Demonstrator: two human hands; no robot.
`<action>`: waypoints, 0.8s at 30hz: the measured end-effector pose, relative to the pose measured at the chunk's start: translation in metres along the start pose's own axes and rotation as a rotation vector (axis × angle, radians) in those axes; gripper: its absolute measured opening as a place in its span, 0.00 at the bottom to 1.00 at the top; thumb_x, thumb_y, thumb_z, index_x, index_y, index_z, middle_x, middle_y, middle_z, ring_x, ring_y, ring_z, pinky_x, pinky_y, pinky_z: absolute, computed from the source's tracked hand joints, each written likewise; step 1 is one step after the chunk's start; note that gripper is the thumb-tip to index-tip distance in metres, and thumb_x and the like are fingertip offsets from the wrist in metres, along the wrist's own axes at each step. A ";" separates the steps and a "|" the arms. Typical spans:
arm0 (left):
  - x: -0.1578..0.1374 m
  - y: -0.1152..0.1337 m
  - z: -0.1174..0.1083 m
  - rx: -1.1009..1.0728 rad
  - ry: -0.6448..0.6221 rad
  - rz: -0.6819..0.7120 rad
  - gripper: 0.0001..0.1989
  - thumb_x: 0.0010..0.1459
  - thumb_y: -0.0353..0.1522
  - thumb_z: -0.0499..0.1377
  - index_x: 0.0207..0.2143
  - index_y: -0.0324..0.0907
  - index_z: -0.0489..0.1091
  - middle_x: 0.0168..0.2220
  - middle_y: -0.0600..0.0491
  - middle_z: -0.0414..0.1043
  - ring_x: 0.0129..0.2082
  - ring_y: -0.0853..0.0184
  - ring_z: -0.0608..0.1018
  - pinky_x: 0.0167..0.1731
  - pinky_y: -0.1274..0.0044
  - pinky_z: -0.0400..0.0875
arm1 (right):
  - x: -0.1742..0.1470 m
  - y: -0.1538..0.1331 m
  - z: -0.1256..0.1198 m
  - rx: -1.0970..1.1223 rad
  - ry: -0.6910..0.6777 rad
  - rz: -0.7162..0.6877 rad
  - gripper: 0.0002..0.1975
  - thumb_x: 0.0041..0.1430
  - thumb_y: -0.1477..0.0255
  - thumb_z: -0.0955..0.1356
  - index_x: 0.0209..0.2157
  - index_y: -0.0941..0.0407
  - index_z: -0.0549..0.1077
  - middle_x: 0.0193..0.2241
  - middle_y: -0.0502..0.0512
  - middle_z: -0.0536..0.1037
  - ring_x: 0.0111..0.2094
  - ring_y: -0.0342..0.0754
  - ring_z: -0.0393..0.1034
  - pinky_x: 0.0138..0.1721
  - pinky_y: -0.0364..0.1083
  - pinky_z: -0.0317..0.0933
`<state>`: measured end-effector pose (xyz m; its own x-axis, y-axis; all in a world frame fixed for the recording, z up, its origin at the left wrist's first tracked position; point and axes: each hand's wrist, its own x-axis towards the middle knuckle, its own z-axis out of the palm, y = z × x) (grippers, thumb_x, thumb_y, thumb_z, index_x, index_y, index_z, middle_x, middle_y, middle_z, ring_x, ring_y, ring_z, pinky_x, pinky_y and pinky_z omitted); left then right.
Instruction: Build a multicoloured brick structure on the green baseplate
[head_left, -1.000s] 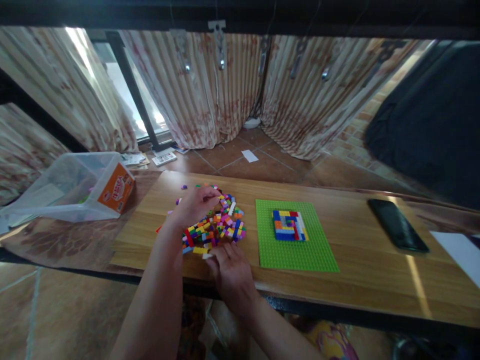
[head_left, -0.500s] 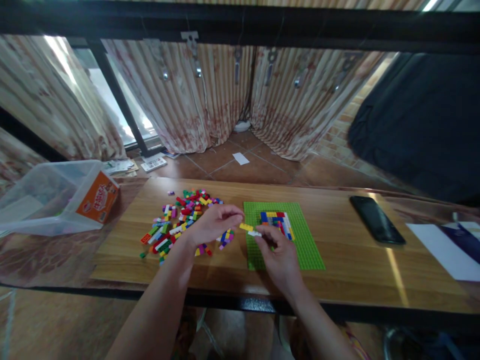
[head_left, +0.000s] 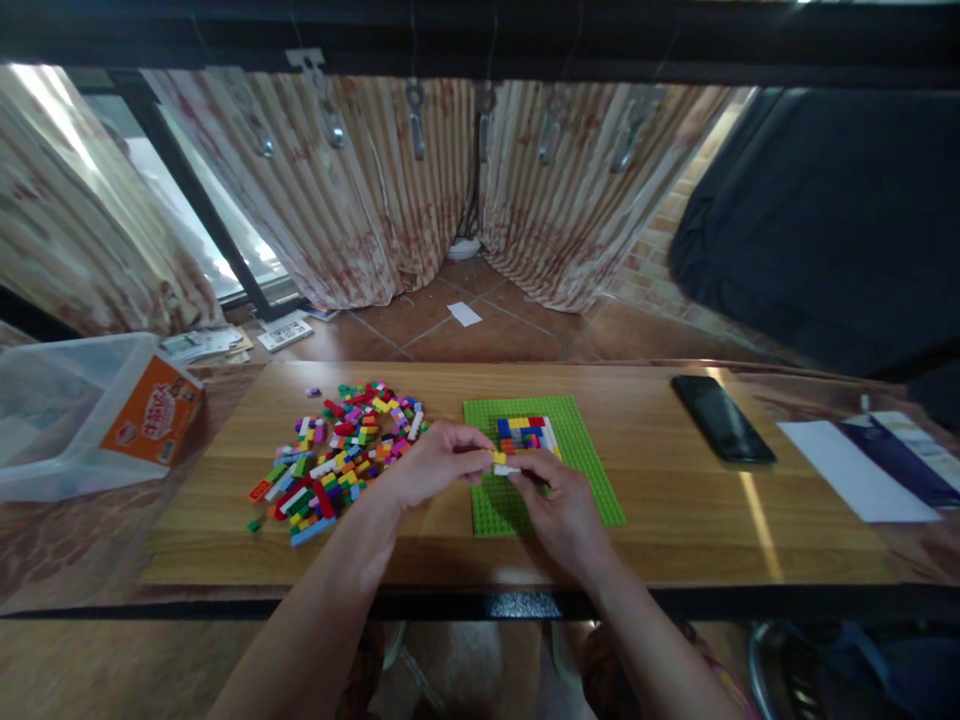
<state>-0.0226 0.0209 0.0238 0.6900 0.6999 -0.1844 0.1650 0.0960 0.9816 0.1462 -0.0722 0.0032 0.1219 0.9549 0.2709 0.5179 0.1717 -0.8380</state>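
Observation:
My left hand (head_left: 439,468) is closed in a pinch at the left end of a small yellow brick (head_left: 499,458). Just below that brick is a white brick (head_left: 504,470), pinched in the fingers of my right hand (head_left: 561,502). Whether the two bricks are joined I cannot tell. Both hands are over the green baseplate (head_left: 592,480). On the plate behind them sits a block of blue, yellow, red, white and orange bricks (head_left: 521,430), its near side partly covered by my right hand.
A heap of loose coloured bricks (head_left: 352,450) spreads over the left of the wooden table (head_left: 675,540). At the far left stands a clear plastic bin (head_left: 75,400) with an orange label. A black phone (head_left: 722,418) and white paper (head_left: 847,470) lie on the right.
My left hand has closed in on the yellow brick, which was held out from my right hand. The view has shifted, so the table things appear further left.

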 end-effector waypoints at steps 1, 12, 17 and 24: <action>0.000 -0.001 0.000 -0.017 0.005 -0.012 0.11 0.52 0.37 0.61 0.31 0.37 0.74 0.24 0.56 0.71 0.23 0.75 0.70 0.25 0.82 0.63 | 0.000 0.001 -0.003 -0.024 -0.005 -0.019 0.08 0.60 0.71 0.65 0.36 0.52 0.77 0.36 0.53 0.80 0.39 0.48 0.74 0.44 0.48 0.66; 0.011 -0.018 -0.003 0.193 0.101 0.013 0.08 0.54 0.35 0.60 0.31 0.39 0.73 0.26 0.56 0.73 0.24 0.71 0.75 0.26 0.80 0.67 | 0.002 0.031 -0.048 -0.212 0.152 0.107 0.08 0.59 0.67 0.66 0.36 0.54 0.77 0.31 0.53 0.79 0.31 0.47 0.72 0.34 0.46 0.65; 0.012 -0.024 -0.004 0.341 0.056 0.044 0.09 0.56 0.36 0.59 0.33 0.39 0.72 0.25 0.55 0.74 0.24 0.70 0.76 0.25 0.80 0.66 | 0.004 0.032 -0.035 -0.216 0.084 -0.043 0.06 0.60 0.69 0.67 0.34 0.53 0.77 0.38 0.55 0.77 0.40 0.49 0.72 0.44 0.49 0.65; 0.009 -0.017 0.000 0.454 0.036 0.080 0.07 0.57 0.33 0.58 0.32 0.39 0.72 0.23 0.56 0.73 0.22 0.71 0.72 0.23 0.81 0.62 | 0.008 0.037 -0.021 -0.302 0.095 -0.062 0.05 0.58 0.70 0.69 0.33 0.51 0.79 0.42 0.56 0.73 0.45 0.52 0.68 0.48 0.54 0.63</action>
<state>-0.0196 0.0258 0.0058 0.6894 0.7175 -0.0992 0.4098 -0.2734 0.8703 0.1845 -0.0634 -0.0154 0.1534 0.9155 0.3719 0.7531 0.1353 -0.6438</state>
